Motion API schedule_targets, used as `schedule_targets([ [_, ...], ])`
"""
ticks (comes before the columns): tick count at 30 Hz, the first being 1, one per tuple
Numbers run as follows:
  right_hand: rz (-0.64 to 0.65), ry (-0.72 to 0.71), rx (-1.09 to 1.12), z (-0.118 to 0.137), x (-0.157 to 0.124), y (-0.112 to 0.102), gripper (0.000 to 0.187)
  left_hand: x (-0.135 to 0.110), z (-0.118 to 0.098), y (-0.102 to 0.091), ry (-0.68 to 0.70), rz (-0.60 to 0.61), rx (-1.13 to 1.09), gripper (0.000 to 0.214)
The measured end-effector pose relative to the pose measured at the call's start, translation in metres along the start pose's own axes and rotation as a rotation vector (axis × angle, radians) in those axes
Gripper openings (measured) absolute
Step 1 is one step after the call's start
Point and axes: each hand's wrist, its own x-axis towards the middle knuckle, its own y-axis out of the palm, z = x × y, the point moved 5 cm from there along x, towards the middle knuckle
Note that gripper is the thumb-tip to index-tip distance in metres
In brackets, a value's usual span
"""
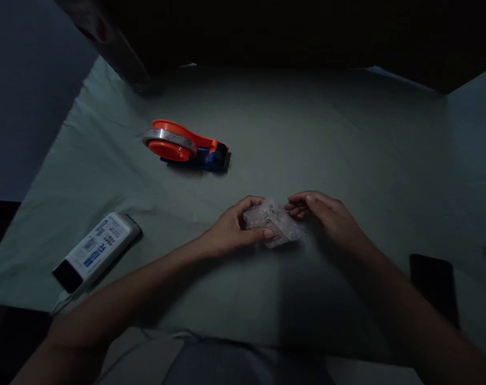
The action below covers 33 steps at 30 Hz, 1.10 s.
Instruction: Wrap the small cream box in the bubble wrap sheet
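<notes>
Over the middle front of the cloth, my left hand [235, 227] is closed around a small parcel in clear bubble wrap [281, 222]. Its thumb presses on the near side and the fingers curl behind. What lies inside the wrap is blurred by the plastic. My right hand [321, 208] is at the parcel's right end, thumb and curled fingers drawn together beside the wrap's upper edge. Whether they pinch a bit of the wrap is too dark to see. Beyond my left hand lies an orange and blue tape dispenser [187, 147] with a roll of clear tape.
A pale green cloth [307, 144] covers the surface. At left lies a white box-like device with blue print [100, 243] and a cable. A black phone-like slab [434, 286] rests at right. A large dark box-like shape [287, 32] stands across the back.
</notes>
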Motion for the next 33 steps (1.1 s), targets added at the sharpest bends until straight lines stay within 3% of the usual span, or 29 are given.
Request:
schedule_targets([
  [3,-0.002,-0.212,-0.198,0.022,-0.016,-0.004,0.021,-0.004,0.005,-0.001,-0.094,0.001,-0.084,0.045],
  [7,0.003,-0.541,-0.559,0.046,-0.035,0.006,0.019,-0.005,0.010,-0.001,-0.107,-0.008,-0.107,0.048],
  [16,0.062,-0.651,-0.868,0.044,-0.039,0.031,0.016,-0.010,0.021,0.003,-0.145,-0.094,-0.065,0.055],
  [18,0.039,-0.663,-0.894,0.044,-0.040,0.035,0.016,-0.013,0.019,0.006,-0.159,-0.106,-0.062,0.067],
  [22,-0.033,-0.637,-0.869,0.044,-0.038,0.038,0.015,-0.018,0.010,0.013,-0.121,-0.087,0.012,0.087],
  [28,-0.133,-0.554,-0.725,0.043,-0.034,0.037,0.013,-0.020,0.009,0.015,-0.078,-0.069,0.023,0.069],
  [33,-0.254,-0.171,-0.271,0.023,-0.028,0.015,0.008,-0.022,0.012,0.011,-0.096,-0.042,-0.169,0.072],
])
